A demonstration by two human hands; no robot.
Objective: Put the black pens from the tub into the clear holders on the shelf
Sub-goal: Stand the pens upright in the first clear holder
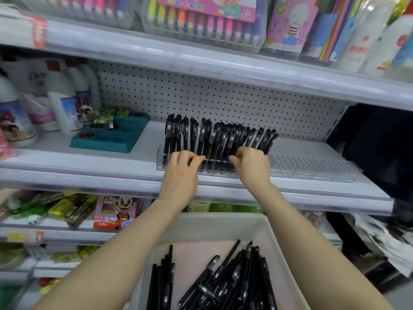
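Observation:
Several black pens (214, 139) stand upright in a clear holder (161, 161) on the middle shelf. A second clear holder (312, 168) to the right holds none. My left hand (181, 175) reaches up to the standing pens, its fingers curled round their lower barrels. My right hand (252, 166) is curled at the pens on the row's right side, pinching there. Below, a white tub (201, 227) holds several loose black pens (225, 280) lying in a heap.
A teal tray (107, 137) with small items sits left of the holder, with white bottles (67, 101) further left. Marker sets (201, 21) fill the shelf above. Boxes and packets (111, 213) line the lower shelf. A dark gap (384, 148) lies to the right.

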